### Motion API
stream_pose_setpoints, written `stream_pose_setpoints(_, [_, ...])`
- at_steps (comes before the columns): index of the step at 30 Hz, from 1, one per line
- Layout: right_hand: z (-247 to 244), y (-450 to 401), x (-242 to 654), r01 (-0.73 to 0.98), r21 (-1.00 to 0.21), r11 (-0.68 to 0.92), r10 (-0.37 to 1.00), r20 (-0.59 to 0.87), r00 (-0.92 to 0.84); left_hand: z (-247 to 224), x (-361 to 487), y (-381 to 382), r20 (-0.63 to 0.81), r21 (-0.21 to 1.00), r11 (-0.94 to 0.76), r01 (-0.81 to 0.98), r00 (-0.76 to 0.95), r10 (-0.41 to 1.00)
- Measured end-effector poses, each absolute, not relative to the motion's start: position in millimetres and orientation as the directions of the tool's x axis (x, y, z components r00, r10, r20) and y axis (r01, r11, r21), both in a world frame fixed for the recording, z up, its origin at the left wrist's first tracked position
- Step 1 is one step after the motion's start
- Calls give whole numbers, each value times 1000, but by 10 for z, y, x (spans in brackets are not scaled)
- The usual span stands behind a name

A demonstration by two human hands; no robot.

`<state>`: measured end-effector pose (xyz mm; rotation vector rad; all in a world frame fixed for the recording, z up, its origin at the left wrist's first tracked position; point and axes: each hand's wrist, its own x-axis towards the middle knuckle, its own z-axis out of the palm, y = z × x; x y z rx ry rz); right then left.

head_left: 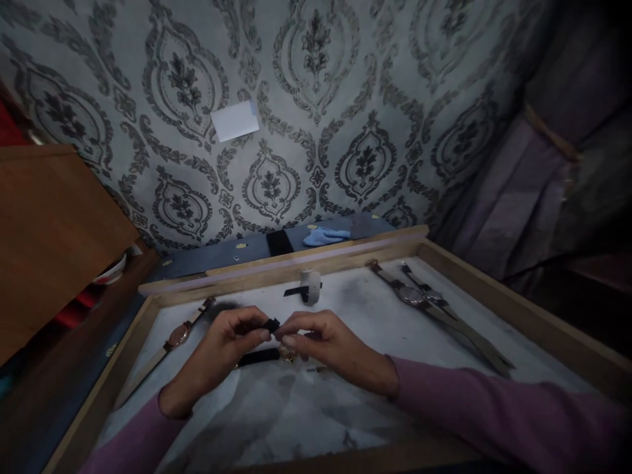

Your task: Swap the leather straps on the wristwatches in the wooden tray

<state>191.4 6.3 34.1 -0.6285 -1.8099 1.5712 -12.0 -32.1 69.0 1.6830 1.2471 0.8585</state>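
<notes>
My left hand [239, 332] is closed in a pinch on a small black piece [271, 325], perhaps part of a watch strap. Close against it, my right hand [320, 339] also has thumb and fingers pressed together; what they hold, if anything, is hidden. Under both hands lies a black watch strap [259, 357], with a shiny watch case [287, 354] at its right end, partly covered by my right fingers. A small thin object [316, 369] rests just below my right hand. Beyond the hands stands a curled grey strap [311, 288] beside a black strip [294, 291].
A wood-rimmed tray [316, 253] with a pale surface surrounds the work. At left lies a brown-strapped watch [178, 335]; at right are another watch [411, 295] and a grey tweezer-like tool [476, 339]. Behind the rim sit a blue cloth [326, 236] and a black object [279, 243].
</notes>
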Motion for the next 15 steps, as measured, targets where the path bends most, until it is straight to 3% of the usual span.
stream_pose_setpoints(3, [329, 55, 1907, -105, -994, 8, 785, 71, -615, 698, -15, -357, 81, 889, -184, 419, 251, 964])
stream_pose_setpoints(8, [324, 45, 1922, -122, -988, -98, 832, -15, -554, 666, 137, -457, 136, 842, -220, 494, 200, 970])
stream_pose_setpoints(15, [288, 44, 1952, -152, -981, -122, 837, -19, -548, 544, 341, -571, 95, 935, -133, 327, 129, 987])
